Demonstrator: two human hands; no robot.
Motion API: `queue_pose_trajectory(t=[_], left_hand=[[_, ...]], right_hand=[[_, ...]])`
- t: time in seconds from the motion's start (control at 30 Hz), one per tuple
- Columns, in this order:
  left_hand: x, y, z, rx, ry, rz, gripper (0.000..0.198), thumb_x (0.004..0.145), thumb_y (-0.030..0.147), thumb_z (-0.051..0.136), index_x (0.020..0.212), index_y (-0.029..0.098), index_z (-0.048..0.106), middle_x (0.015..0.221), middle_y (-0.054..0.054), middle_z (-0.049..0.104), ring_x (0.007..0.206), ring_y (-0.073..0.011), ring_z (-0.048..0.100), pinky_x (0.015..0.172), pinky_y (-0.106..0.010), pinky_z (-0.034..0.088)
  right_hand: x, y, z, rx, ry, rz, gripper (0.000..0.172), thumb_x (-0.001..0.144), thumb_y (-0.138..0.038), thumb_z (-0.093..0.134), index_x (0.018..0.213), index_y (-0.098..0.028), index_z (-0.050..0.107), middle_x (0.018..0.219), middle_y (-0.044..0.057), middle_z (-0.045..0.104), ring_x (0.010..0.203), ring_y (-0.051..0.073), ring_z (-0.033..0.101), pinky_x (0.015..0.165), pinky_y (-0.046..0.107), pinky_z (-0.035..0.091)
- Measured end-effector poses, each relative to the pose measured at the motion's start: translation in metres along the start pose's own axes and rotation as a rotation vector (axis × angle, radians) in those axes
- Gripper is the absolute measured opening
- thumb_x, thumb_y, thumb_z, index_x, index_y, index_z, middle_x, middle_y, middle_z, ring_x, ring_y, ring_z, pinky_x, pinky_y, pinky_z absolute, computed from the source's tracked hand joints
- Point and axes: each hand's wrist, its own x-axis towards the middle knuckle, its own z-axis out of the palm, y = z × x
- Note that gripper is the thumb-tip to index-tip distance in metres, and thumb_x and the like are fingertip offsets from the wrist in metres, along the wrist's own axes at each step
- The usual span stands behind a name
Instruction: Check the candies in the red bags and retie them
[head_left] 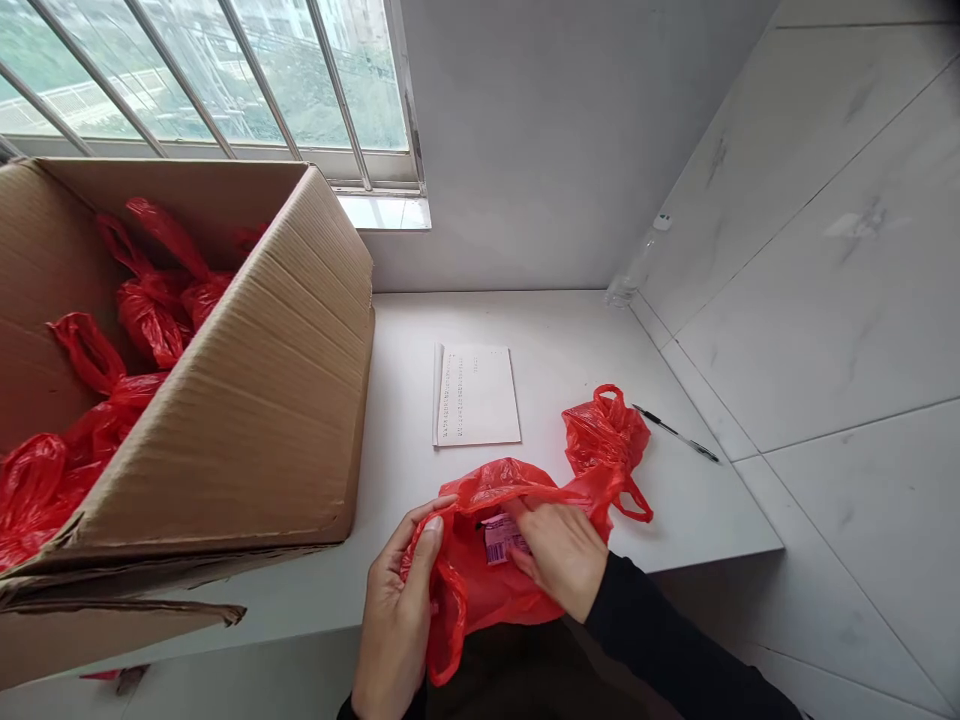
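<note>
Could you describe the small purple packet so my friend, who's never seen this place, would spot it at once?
Right of the cardboard box is a white tabletop. At its near edge, the left hand grips an open red bag and the right hand dips inside, next to the purple packet. Its barcode and purple colour set it apart from the red plastic.

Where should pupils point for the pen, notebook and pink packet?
Pen [676,434], head view: middle of its barrel.
Notebook [484,396], head view: middle of its open page.
Pink packet [497,542], head view: its barcode side.
</note>
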Motion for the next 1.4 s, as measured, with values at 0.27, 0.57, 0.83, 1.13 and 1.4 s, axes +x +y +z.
queue_pose_trajectory(t=[0.27, 0.57, 0.83, 1.13, 1.4], left_hand=[[0.001, 0.002, 0.000, 0.011, -0.008, 0.045, 0.037, 0.092, 0.047, 0.058, 0.125, 0.030, 0.064, 0.136, 0.000, 0.061, 0.129, -0.0214, 0.053, 0.105, -0.025, 0.042], [-0.001, 0.006, 0.003, 0.053, 0.003, 0.053, 0.040, 0.091, 0.049, 0.058, 0.123, 0.028, 0.067, 0.134, -0.002, 0.062, 0.127, -0.0237, 0.053, 0.104, -0.028, 0.044], [0.000, 0.005, 0.002, 0.067, -0.002, 0.051, 0.045, 0.091, 0.051, 0.056, 0.126, 0.023, 0.063, 0.135, -0.006, 0.062, 0.125, -0.0261, 0.055, 0.098, -0.030, 0.049], [0.002, 0.005, 0.006, 0.047, -0.040, 0.075, 0.038, 0.094, 0.047, 0.055, 0.124, 0.028, 0.064, 0.138, -0.002, 0.060, 0.127, -0.0218, 0.053, 0.104, -0.027, 0.044], [0.000, 0.004, 0.008, 0.072, -0.056, 0.063, 0.041, 0.093, 0.049, 0.055, 0.125, 0.026, 0.064, 0.134, -0.004, 0.062, 0.125, -0.0244, 0.055, 0.105, -0.031, 0.044]], right_hand=[[0.002, -0.001, 0.007, 0.071, -0.021, 0.047, 0.024, 0.087, -0.023, 0.056, 0.110, -0.021, 0.061, 0.097, 0.006, 0.071, 0.089, 0.027, 0.069, 0.074, 0.036, 0.045], [0.009, -0.009, 0.006, 0.038, -0.040, 0.017, 0.029, 0.100, -0.028, 0.035, 0.103, -0.022, 0.063, 0.090, 0.008, 0.073, 0.086, 0.026, 0.070, 0.070, 0.034, 0.041], [0.021, -0.013, 0.006, 0.077, -0.086, -0.052, 0.037, 0.090, -0.016, 0.043, 0.122, -0.030, 0.056, 0.087, 0.005, 0.074, 0.079, 0.025, 0.070, 0.063, 0.031, 0.036], [0.018, -0.006, 0.000, -0.021, -0.096, -0.008, 0.032, 0.093, -0.018, 0.041, 0.118, -0.027, 0.059, 0.085, 0.007, 0.073, 0.079, 0.026, 0.071, 0.062, 0.031, 0.037], [0.022, 0.012, 0.003, -0.094, -0.069, 0.094, 0.018, 0.090, -0.021, 0.052, 0.102, -0.017, 0.064, 0.100, 0.011, 0.073, 0.092, 0.027, 0.070, 0.068, 0.031, 0.043]])
